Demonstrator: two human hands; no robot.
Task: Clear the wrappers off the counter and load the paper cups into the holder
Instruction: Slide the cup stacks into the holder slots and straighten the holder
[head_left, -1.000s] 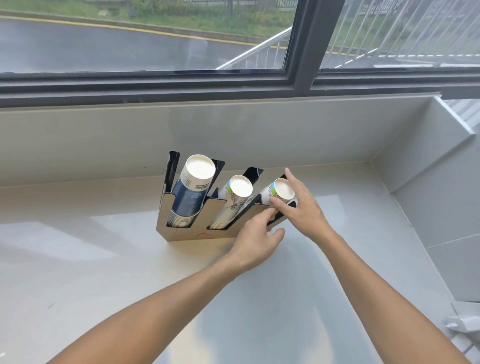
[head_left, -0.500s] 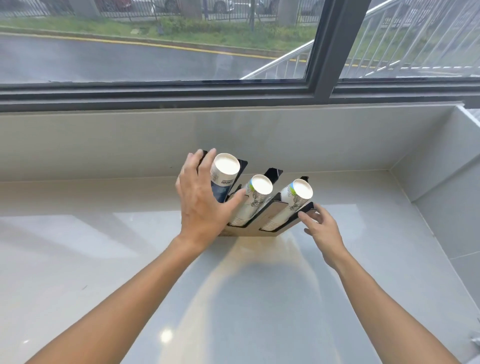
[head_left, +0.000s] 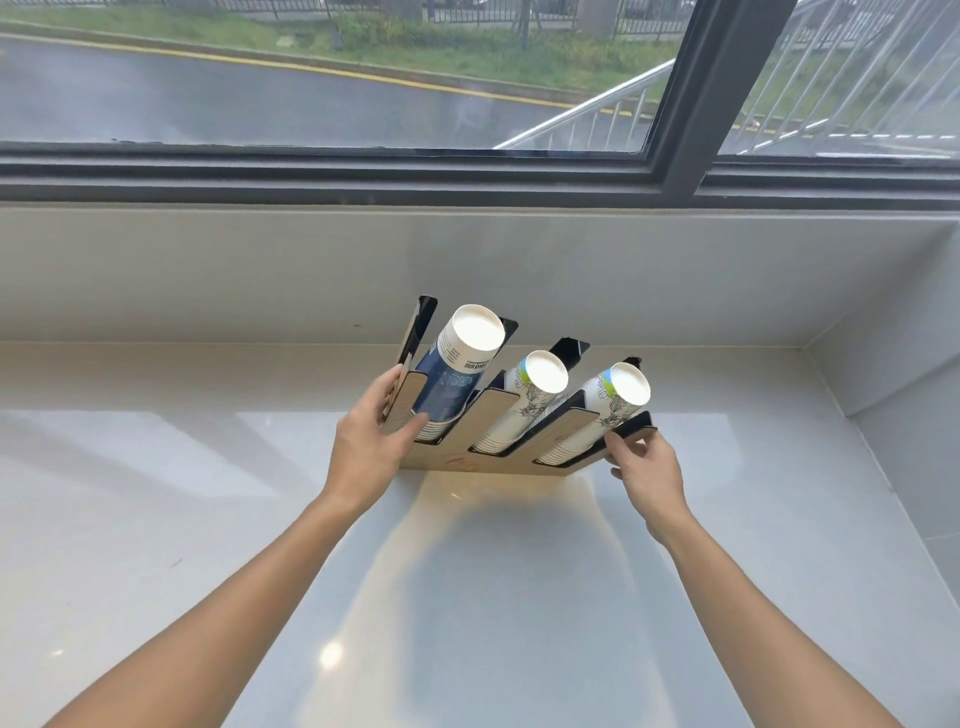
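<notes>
A wooden cup holder (head_left: 480, 431) with black dividers stands on the pale counter (head_left: 467, 597) near the back wall. It carries three slanted stacks of paper cups: a blue and white stack (head_left: 452, 374) on the left, a white stack with a green band (head_left: 524, 397) in the middle, and a similar stack (head_left: 597, 410) on the right. My left hand (head_left: 371, 441) grips the holder's left end, thumb on its front. My right hand (head_left: 647, 467) holds the holder's right end by the black side plate. No wrappers are in sight.
A tiled backsplash (head_left: 467, 270) rises behind the holder under a dark-framed window (head_left: 685, 104). A side wall (head_left: 909, 353) closes off the counter's right end.
My left hand has slid down from the blue cup stack to the holder's left end. My right hand stays at the right end. The camera has moved closer.
</notes>
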